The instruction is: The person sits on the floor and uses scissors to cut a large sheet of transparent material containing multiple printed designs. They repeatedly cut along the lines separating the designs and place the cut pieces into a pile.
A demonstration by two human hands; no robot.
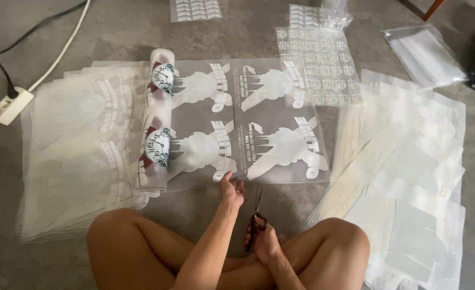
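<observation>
I sit cross-legged on the floor. My left hand (pixel 232 190) pinches the near edge of a clear printed film sheet (pixel 259 121) that unrolls from a roll (pixel 159 115) on its left. White figure prints cover the sheet in two rows. My right hand (pixel 264 241) grips a pair of scissors (pixel 258 207) by the handles, blades pointing up toward the sheet's near edge, just short of it.
A stack of cut film sheets (pixel 76 156) lies at left. More white sheets (pixel 409 166) pile up at right. A sheet of small round prints (pixel 320 64) lies beyond. A power strip (pixel 9 106) with cables sits far left. A clear bag (pixel 422 53) is top right.
</observation>
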